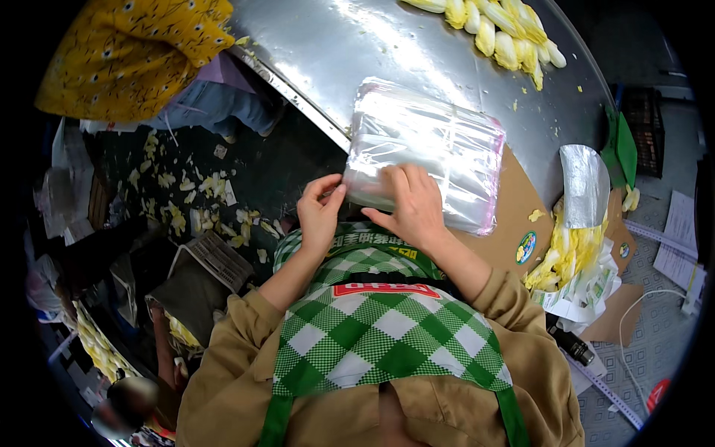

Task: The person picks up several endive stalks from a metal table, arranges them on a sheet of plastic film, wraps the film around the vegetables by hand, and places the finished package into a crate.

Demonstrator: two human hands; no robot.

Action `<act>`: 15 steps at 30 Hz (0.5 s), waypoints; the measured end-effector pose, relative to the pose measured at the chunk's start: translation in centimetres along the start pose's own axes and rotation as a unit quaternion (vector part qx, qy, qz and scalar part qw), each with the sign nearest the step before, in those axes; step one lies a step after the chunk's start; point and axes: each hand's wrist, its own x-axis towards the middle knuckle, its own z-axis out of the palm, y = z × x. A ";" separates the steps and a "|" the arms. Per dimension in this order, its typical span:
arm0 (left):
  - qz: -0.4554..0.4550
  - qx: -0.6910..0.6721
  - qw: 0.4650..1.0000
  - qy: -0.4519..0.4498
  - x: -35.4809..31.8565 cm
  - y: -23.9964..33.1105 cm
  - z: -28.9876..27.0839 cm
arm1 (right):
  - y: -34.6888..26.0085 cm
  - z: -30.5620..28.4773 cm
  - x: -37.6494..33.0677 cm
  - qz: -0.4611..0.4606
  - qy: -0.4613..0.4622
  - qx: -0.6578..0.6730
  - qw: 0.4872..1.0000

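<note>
Open-fingered, our right hand (414,200) should be lightly steadying the clear plastic bags (458,156) beneath; whether our left hand (321,212) is pinching, unclear.

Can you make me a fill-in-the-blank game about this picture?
The left hand and right hand are at the clear plastic bags; the one reaching farther over them is the ____ hand.
The apron has green and ____ checks.
Nearer or farther: the leafy vegetables are ____ from the hands than the bags.
The flowery cloth at top left is mostly ____.

Missing words: right; white; farther; yellow.
</note>
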 end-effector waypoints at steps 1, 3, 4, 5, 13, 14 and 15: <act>0.013 -0.019 1.000 -0.014 0.1 -0.4 -0.2 | -0.6 0.8 0.6 0.018 0.000 -0.036 0.999; 0.001 -0.050 0.998 -0.043 0.1 -0.9 -0.4 | -1.3 2.0 1.4 0.043 -0.002 -0.085 0.995; 0.009 -0.062 0.997 -0.044 0.1 -1.1 -0.5 | -1.5 2.4 1.7 0.052 -0.003 -0.096 0.994; 0.016 -0.055 0.997 -0.047 0.1 -1.3 -0.5 | -1.6 2.7 1.9 0.055 -0.001 -0.108 0.993; 0.052 -0.063 0.994 -0.071 0.3 -1.3 -0.4 | -2.7 2.5 2.4 0.078 -0.023 -0.135 0.988; 0.065 -0.050 0.994 -0.076 0.3 -1.3 -0.5 | -3.0 2.5 2.5 0.093 -0.028 -0.141 0.985; 0.051 -0.057 0.993 -0.089 0.4 -1.4 -0.5 | -3.2 2.5 2.6 0.099 -0.028 -0.142 0.984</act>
